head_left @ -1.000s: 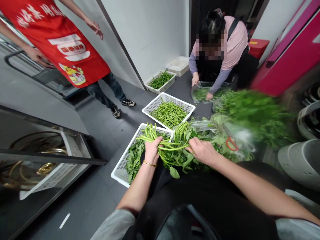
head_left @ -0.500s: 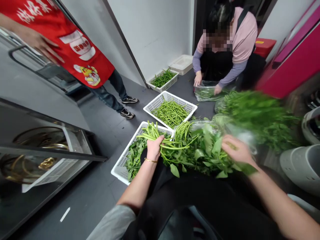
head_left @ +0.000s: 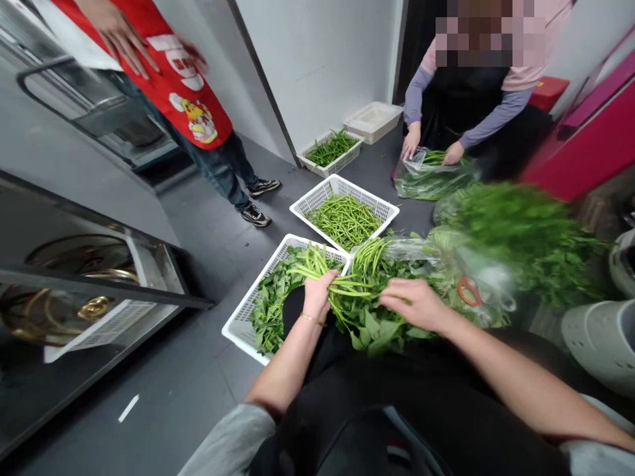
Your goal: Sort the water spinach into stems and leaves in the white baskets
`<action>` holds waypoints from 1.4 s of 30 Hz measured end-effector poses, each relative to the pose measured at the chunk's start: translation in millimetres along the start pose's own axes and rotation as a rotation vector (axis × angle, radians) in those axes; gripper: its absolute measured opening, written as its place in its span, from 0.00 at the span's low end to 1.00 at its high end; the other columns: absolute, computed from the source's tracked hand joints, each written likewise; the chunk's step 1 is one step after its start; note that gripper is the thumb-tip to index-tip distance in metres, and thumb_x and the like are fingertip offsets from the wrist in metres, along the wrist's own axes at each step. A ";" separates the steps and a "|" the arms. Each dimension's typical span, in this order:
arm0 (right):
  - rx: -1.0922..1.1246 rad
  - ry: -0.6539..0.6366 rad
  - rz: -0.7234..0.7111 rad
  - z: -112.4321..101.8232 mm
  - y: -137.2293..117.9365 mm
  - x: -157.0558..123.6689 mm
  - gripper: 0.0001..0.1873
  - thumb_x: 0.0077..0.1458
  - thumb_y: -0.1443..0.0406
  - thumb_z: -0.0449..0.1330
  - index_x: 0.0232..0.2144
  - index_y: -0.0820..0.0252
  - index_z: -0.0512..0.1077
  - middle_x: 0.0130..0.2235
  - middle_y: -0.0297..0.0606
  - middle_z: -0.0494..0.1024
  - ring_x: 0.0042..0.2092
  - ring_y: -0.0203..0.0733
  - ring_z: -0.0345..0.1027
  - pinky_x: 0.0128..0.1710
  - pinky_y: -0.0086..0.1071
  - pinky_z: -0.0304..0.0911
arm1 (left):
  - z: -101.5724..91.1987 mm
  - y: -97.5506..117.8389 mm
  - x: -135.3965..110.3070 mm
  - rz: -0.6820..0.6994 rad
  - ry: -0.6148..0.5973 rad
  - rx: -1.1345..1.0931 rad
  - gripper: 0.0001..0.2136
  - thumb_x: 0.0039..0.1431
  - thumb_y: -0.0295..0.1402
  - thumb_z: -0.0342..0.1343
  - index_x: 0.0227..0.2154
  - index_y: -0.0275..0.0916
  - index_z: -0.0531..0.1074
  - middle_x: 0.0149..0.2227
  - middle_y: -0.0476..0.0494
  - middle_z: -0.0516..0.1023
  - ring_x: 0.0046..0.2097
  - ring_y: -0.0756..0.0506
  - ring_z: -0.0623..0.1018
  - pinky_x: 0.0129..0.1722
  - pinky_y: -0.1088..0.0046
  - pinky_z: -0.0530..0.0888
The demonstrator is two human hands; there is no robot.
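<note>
My left hand (head_left: 320, 295) is closed around a bunch of long green vegetable stems (head_left: 312, 264), with their cut ends up and to the left. My right hand (head_left: 417, 303) is at the right of the bunch, fingers curled in a pinch among the leafy stems. Large leaves (head_left: 380, 330) hang below both hands, over my lap. Beside my left forearm, a white basket (head_left: 243, 317) holds leafy greens. More leafy stems (head_left: 372, 254) lie just beyond my hands.
Ahead are a white basket (head_left: 317, 192) of green stems and a tray (head_left: 325, 170) of green pods. Orange-handled scissors (head_left: 469, 291) lie on plastic at right, near feathery greens (head_left: 536, 231). A crouching co-worker handles a bag of greens (head_left: 436, 175); another person stands at left by a metal shelf (head_left: 163, 317).
My right hand has come back left toward the bunch from the right, where it held leaves. My left hand keeps its hold. The crouching co-worker's hand now grips stems in the bag.
</note>
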State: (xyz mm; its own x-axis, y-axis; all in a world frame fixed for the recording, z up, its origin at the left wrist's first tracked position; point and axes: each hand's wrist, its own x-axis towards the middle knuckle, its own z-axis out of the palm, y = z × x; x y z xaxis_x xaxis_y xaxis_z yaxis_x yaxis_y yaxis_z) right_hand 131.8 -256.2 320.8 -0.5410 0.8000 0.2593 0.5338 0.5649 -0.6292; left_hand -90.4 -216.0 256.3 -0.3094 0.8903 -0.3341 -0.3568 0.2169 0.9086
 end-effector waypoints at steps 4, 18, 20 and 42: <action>0.087 0.274 0.328 -24.9 22.5 -18.3 0.14 0.55 0.59 0.53 0.24 0.59 0.74 0.27 0.36 0.76 0.29 0.40 0.69 0.32 0.32 0.63 | -14.4 -9.4 12.8 -0.050 0.107 -0.101 0.08 0.35 0.29 0.62 0.16 0.34 0.66 0.14 0.50 0.69 0.13 0.55 0.62 0.12 0.79 0.57; -0.058 0.018 0.258 84.7 42.0 207.2 0.13 0.56 0.60 0.55 0.39 0.60 0.74 0.42 0.42 0.76 0.43 0.43 0.69 0.46 0.37 0.62 | -83.1 -22.0 -79.7 0.014 -0.091 -0.246 0.10 0.45 0.34 0.60 0.28 0.37 0.64 0.21 0.50 0.73 0.15 0.55 0.63 0.14 0.80 0.58; -0.029 -0.176 0.205 113.5 29.6 227.7 0.17 0.52 0.60 0.60 0.43 0.60 0.73 0.44 0.43 0.76 0.44 0.44 0.69 0.46 0.38 0.63 | -83.8 -16.9 -73.2 0.016 -0.086 -0.247 0.09 0.45 0.34 0.59 0.27 0.37 0.65 0.20 0.49 0.73 0.15 0.55 0.63 0.14 0.79 0.59; -0.046 -0.836 -0.028 -15.0 53.9 164.9 0.13 0.60 0.61 0.49 0.35 0.60 0.70 0.28 0.36 0.73 0.27 0.37 0.67 0.27 0.31 0.63 | -28.1 1.9 27.2 -0.250 -0.528 -0.162 0.18 0.35 0.40 0.69 0.27 0.33 0.73 0.20 0.45 0.73 0.16 0.54 0.63 0.14 0.78 0.56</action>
State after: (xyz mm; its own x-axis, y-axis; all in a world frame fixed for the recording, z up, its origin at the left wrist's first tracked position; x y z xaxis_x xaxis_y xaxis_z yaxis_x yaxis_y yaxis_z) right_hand 81.1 -90.7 340.6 -0.8483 0.3825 -0.3662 0.5295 0.6041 -0.5956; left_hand -124.2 -202.6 241.9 0.2654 0.9075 -0.3255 -0.5049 0.4184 0.7550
